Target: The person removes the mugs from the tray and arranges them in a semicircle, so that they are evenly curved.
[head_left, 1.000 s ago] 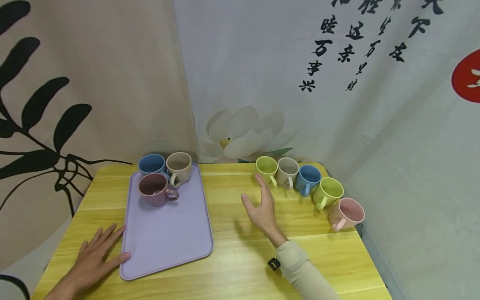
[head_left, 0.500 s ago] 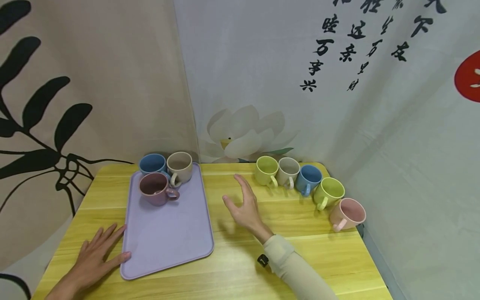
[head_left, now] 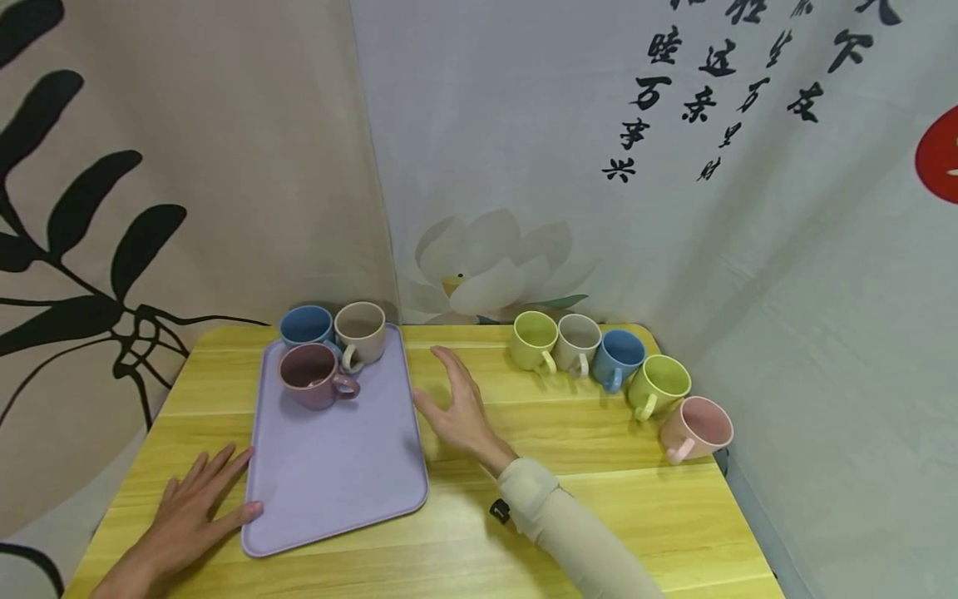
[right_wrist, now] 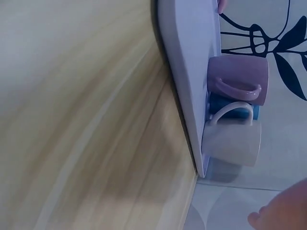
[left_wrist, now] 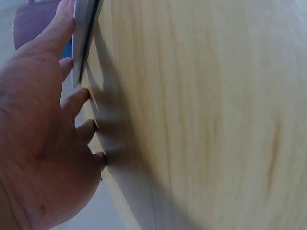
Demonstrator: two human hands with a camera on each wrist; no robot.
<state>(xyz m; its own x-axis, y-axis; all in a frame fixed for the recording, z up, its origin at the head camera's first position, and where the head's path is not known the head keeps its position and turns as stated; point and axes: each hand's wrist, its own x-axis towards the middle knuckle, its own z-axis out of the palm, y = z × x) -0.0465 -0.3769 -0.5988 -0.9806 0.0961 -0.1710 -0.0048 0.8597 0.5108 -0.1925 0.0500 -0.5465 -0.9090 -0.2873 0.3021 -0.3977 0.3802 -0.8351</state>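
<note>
A lavender tray [head_left: 337, 466] lies on the table's left half. At its far end stand a blue mug [head_left: 306, 323], a beige mug [head_left: 360, 333] and, before them, a mauve mug [head_left: 313, 378] with its handle to the right. With fingers spread, my left hand [head_left: 190, 520] rests at the tray's left edge, thumb and a fingertip touching the rim. My right hand [head_left: 462, 416] holds nothing; its fingers are extended and its thumb is apart, just right of the tray's right edge. In the right wrist view only a blurred bit of the right hand [right_wrist: 283, 211] shows.
A row of mugs stands at the back right: a green mug [head_left: 533, 339], a light grey mug [head_left: 577, 343], a blue mug [head_left: 618, 359], another green mug [head_left: 659, 384] and a pink mug [head_left: 696, 426] near the table's right edge. A printed curtain [head_left: 479, 150] hangs behind the table.
My right hand has moved left, from in front of the far green mug to beside the tray's right edge. My left hand, the tray and the mugs have stayed put.
</note>
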